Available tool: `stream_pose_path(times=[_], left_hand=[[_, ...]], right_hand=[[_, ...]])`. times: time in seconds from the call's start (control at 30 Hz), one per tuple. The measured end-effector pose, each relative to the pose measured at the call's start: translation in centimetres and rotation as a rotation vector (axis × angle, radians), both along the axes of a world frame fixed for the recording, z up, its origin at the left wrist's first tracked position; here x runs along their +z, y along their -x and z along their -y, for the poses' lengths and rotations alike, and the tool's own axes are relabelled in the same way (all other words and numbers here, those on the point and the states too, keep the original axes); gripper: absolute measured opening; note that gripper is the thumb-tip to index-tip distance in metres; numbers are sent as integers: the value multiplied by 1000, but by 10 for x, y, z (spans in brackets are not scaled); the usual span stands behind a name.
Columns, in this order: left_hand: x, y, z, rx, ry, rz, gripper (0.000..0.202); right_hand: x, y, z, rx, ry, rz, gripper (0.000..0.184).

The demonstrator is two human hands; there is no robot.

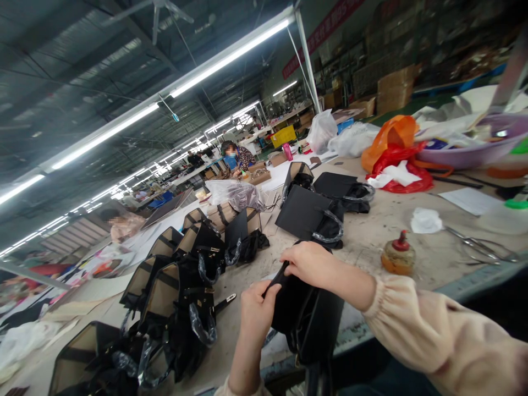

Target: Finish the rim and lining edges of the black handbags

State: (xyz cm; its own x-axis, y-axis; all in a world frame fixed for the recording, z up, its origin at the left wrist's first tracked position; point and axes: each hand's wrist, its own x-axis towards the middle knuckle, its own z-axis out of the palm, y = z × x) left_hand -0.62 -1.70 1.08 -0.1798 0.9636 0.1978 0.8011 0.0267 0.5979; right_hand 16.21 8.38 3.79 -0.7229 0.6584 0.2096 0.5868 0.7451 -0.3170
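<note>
A black handbag [315, 319] stands tilted at the table's front edge, between my two hands. My left hand [258, 311] pinches its upper rim on the near left, thumb on top. Farther along the same rim, my right hand [307, 264] is closed over the edge, fingers curled down. The bag's lower part hangs partly past the table edge. Just beyond it lie other black handbags [307, 212] with plastic-wrapped handles. To the left stand several more black bags [165, 291] with tan insides, crowded in rows.
A glue bottle [398, 254] with a red top stands on the worktable [367, 231] at right, near scissors [480, 245] and a white wad [426, 220]. Orange and red plastic bags [391, 146] sit beside a purple basin [474, 148]. Across the table a masked person [243, 157] bends over work.
</note>
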Motion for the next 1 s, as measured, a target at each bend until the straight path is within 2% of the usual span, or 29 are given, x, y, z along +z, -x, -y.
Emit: stream_pose_path(times=[0.23,0.33,0.57,0.7,0.87,1.0], left_hand=[[-2,1,-1,2,8,38,24],[2,0,0,7,28,-13,24],[35,-13,-11,-45,227,-453,19],[40,-17,-24,-46,264,-610,21],[31,-7,-32,-43,242,-541,27],[30,-5,-32,-56,240,-448,29]], right_hand=[[1,3,0,-29,-8,15,18],[3,3,1,-44,-2,46,18],[5,7,2,-53,-34,55,19],[5,3,2,-69,-13,46,19],[4,-9,-4,-95,-12,0,42],[5,-13,-7,-99,-15,17,35]])
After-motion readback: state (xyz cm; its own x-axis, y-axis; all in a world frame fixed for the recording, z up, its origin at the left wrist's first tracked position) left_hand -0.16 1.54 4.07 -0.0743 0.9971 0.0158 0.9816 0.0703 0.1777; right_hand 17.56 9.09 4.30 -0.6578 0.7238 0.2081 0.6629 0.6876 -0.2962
